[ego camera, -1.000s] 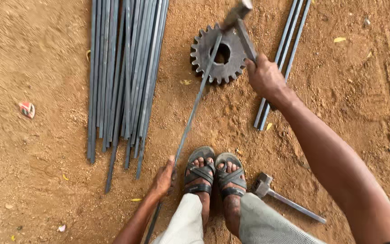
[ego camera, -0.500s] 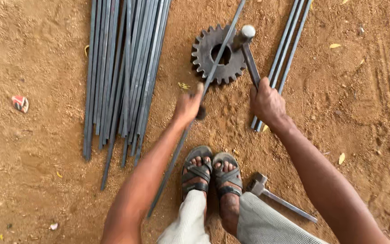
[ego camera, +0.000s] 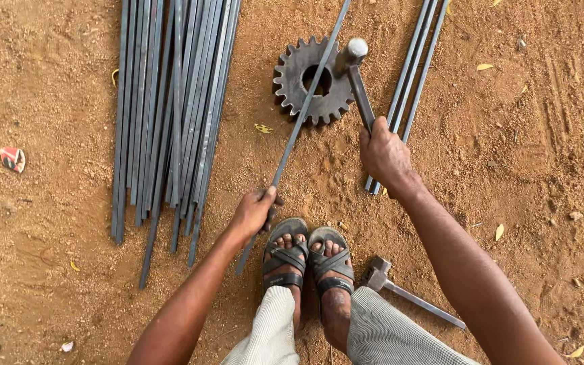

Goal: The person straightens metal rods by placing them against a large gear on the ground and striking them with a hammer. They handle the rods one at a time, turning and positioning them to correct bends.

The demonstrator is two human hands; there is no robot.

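A long thin steel rod (ego camera: pixel 305 111) lies diagonally across a large toothed gear (ego camera: pixel 312 81) on the dirt. My left hand (ego camera: pixel 255 211) grips the rod near its lower end, just left of my sandalled feet (ego camera: pixel 309 260). My right hand (ego camera: pixel 383 154) holds the handle of a hammer (ego camera: pixel 354 71), whose round head rests at the gear's right edge, beside the rod.
A bundle of several steel rods (ego camera: pixel 170 115) lies at the left. A few more rods (ego camera: pixel 410 81) lie right of the gear. A second hammer (ego camera: pixel 407 290) rests on the ground by my right foot. A crushed wrapper (ego camera: pixel 13 159) lies far left.
My left hand slid up the rod and then back down toward my feet. The hammer came down from above the gear and its head now sits at the gear.
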